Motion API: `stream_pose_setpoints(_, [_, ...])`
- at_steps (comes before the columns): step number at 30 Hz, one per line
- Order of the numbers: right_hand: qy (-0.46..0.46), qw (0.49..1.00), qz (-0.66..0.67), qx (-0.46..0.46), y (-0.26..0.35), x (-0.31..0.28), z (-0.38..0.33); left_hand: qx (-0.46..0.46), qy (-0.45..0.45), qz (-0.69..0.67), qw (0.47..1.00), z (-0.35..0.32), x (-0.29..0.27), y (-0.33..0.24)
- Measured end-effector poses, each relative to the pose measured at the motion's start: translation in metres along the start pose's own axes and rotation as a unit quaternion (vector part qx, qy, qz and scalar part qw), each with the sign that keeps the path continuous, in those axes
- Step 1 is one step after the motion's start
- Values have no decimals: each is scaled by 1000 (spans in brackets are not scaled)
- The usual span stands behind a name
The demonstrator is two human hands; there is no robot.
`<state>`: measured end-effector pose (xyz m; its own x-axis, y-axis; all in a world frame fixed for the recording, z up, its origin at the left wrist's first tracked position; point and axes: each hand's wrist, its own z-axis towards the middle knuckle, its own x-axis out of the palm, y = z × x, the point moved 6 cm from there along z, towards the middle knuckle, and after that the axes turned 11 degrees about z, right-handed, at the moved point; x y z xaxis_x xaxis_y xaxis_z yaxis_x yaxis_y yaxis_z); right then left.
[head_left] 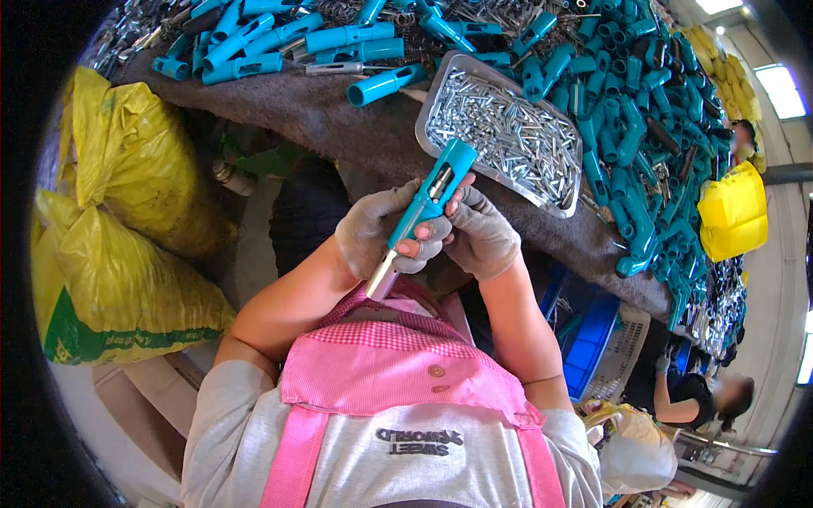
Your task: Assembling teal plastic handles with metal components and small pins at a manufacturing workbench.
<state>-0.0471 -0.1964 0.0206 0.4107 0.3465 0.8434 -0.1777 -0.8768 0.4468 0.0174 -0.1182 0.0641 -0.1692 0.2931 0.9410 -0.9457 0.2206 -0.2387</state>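
In front of my chest I hold a teal tubular tool housing (458,158), tilted with its wide end up and to the right. A long slot in it shows metal parts, and a silver rod (383,277) sticks out of its lower end. My left hand (377,227), in a grey glove with bare fingertips, is wrapped round the lower half. My right hand (484,234), gloved the same way, has its fingers closed against the housing's right side; whether a small part is between them is hidden. Just beyond lies a metal tray (561,206) of small silver pins (508,127).
Many teal housings (614,110) are heaped on the dark-covered bench (339,135), with springs behind. Yellow sacks (135,279) stand at left. A blue crate (590,339) is below the bench at right, near a yellow container (733,212). Another person (686,396) works farther right.
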Motion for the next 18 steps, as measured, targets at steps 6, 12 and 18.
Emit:
stream_pose_setpoints(6, [17,1000,4,14,-13,7,-4,-34,-107,90,990,-5,-9,-1])
stream_pose_setpoints(12, [110,971,-210,21,-32,49,-26,133,-214,254,934,-13,-11,-32])
stream_pose_setpoints(18, [18,780,-619,-87,-27,64,-18,270,-257,383,845,-18,1,-46])
